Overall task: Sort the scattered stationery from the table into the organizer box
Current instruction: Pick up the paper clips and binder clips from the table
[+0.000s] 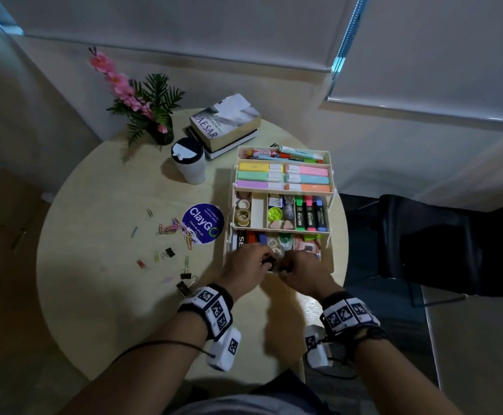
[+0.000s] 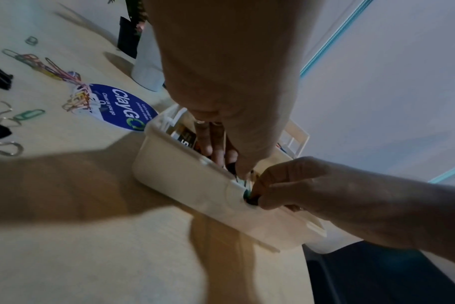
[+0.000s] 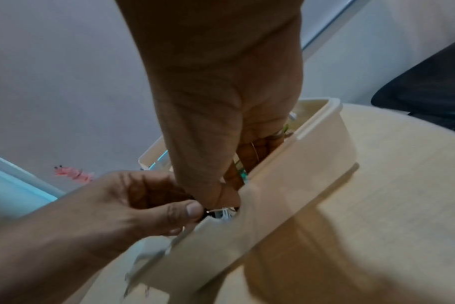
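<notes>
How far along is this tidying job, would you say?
Mostly done, it seems. The organizer box already holds highlighters, markers and tape in its tiers. Right now the left hand and right hand meet over its nearest compartment, handling a small black item, probably a binder clip. Still out on the table: scattered paper clips and a few binder clips.

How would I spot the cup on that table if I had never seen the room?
Start at the round table and look to its far side, where a stack of books sits beside a pot of pink flowers. The cup stands upright just in front of them, left of the organizer box. It is the only pale tumbler with a dark lid.
</notes>
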The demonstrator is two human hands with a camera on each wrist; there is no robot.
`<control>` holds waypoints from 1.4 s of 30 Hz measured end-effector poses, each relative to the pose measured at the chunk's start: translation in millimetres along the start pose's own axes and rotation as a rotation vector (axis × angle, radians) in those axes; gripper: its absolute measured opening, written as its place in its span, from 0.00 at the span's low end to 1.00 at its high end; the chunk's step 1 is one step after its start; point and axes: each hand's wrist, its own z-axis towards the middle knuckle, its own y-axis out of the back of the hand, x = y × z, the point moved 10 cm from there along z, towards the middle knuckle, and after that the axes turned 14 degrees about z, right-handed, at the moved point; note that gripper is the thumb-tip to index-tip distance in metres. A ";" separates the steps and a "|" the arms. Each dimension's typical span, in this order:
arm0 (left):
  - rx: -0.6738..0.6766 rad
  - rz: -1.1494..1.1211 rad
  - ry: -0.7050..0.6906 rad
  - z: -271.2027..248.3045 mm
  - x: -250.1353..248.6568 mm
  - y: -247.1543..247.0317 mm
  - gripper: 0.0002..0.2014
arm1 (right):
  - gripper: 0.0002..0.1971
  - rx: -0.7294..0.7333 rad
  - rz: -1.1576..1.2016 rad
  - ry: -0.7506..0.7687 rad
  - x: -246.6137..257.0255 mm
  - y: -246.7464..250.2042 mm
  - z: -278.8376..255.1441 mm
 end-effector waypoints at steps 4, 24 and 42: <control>0.042 -0.008 0.050 -2.7 -0.5 -11.6 0.16 | 0.15 0.030 -0.028 0.062 1.8 -11.4 -3.6; -0.207 0.036 0.218 -80.7 168.7 59.1 0.14 | 0.17 0.147 -0.016 0.504 135.7 -97.4 -7.0; 0.042 0.187 0.170 -56.4 233.0 38.0 0.08 | 0.13 0.175 -0.260 0.350 150.8 -206.5 32.9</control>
